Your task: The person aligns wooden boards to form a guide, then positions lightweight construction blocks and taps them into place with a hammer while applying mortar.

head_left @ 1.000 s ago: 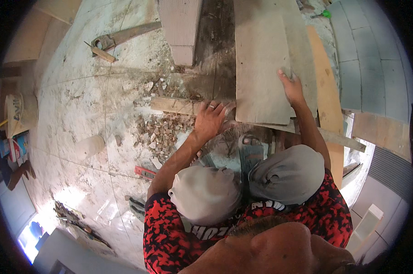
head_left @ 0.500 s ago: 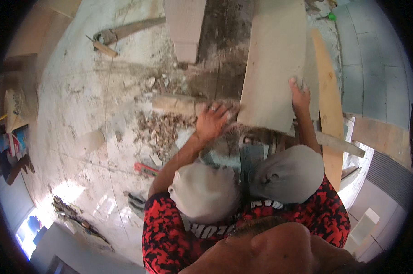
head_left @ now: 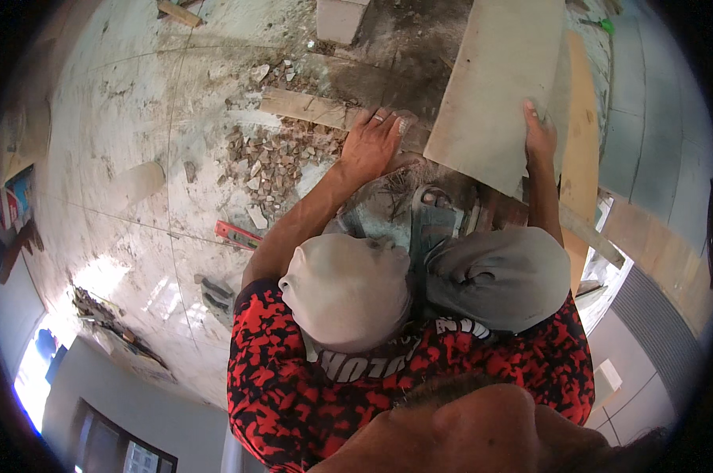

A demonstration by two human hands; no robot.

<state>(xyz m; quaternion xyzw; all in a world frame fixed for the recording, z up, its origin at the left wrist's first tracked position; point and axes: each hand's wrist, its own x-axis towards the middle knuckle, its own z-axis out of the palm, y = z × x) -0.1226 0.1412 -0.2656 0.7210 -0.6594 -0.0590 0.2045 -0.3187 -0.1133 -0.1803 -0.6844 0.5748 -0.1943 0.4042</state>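
Observation:
A long, pale beige tile or plank (head_left: pixel 494 87) slants away from me at the right of centre. My right hand (head_left: pixel 539 135) is closed on its right edge, with fingertips over the top face. To the left, my left hand (head_left: pixel 372 142) is closed over the right end of a flat wooden strip (head_left: pixel 305 108) on the floor, its fingers curled over the far edge. The plank's near left corner lies just right of that hand, apart from it. Below the plank's near end shows a sandalled foot (head_left: pixel 435 205) between my bent knees.
Broken rubble (head_left: pixel 266 162) lies left of the strip. A red tool (head_left: pixel 237 235) rests near my left forearm. Another light wooden board (head_left: pixel 581 126) runs along the right, beside laid grey tiles (head_left: pixel 636 126). A pale block (head_left: pixel 342 17) stands at the far side. Another person's hand (head_left: pixel 25 240) shows at far left.
My view has shifted, so the floor and both hands appear higher. The plank's near end sits slightly further right of my left hand and is angled more. My left fingers have drawn closer together.

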